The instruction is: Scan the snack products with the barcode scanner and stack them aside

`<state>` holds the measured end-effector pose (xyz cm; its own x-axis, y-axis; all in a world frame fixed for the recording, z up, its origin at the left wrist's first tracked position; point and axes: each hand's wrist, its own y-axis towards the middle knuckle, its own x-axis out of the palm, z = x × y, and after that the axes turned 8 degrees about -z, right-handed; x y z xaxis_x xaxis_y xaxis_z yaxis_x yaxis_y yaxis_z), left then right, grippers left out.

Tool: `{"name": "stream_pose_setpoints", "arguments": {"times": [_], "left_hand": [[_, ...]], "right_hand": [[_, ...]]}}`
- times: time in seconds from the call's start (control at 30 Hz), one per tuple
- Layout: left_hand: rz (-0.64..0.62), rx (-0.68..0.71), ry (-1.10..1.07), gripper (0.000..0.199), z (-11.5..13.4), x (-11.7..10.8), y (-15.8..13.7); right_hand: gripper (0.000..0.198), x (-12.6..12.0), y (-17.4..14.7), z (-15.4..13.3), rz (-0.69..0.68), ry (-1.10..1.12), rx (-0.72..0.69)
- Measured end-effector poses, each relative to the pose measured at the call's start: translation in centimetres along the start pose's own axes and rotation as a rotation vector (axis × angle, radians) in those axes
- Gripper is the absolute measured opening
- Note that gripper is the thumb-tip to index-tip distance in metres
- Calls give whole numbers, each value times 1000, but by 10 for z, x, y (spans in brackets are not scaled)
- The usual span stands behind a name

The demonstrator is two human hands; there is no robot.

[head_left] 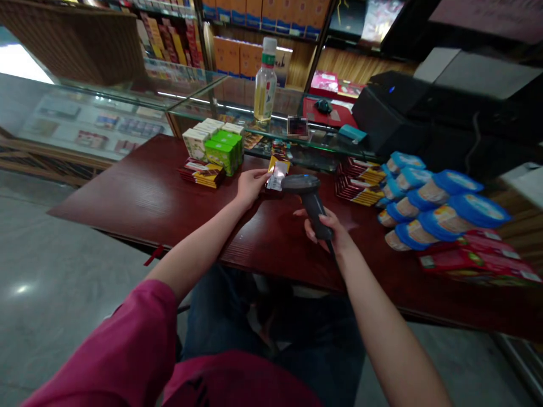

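My left hand pinches a small flat packet by its left edge, its pale barcode side facing up. The wrapper is yellow and dark red, much like a chocolate bar's. In my right hand is a black barcode scanner, fingers wrapped round its handle and its head close to the packet's right side. A cable runs down from the handle along my forearm. To the left, a stack of similar packets lies before green and white boxes. More such packets are piled right of the scanner.
Blue-lidded tubs stand stacked on the right of the dark red wooden table, behind red packages. A bottle stands on the glass counter. A black machine fills the back right.
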<state>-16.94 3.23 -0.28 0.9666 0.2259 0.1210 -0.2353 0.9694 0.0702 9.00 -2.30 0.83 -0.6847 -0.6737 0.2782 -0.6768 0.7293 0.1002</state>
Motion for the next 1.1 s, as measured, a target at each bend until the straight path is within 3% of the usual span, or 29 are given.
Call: {"name": "stream_pose_setpoints", "arguments": {"times": [0.13,0.5,0.73,0.8,0.87,0.97,1.1], "left_hand": [[-31,-8,-8,28,-7,-2,1],[23,37,132,30,-10,-5,3],[-192,-69,-26,47,6,-6,-14],[-196,-72,-22,51,10,-7,-22],[-156,-27,16,51,14,-4,-29],[-104,161,217,37,19,12,-33],[-124,416,506,26,29,68,-27]], "right_hand": [[49,2,7,1,73,28,-33],[61,1,9,-2,23,21,6],[43,2,9,0,96,35,-92],[42,0,5,-3,144,32,-137],[41,-5,-5,-7,197,35,-185],[41,-18,-29,-15,273,5,-217],[49,-35,-68,-18,430,-109,-250]]}}
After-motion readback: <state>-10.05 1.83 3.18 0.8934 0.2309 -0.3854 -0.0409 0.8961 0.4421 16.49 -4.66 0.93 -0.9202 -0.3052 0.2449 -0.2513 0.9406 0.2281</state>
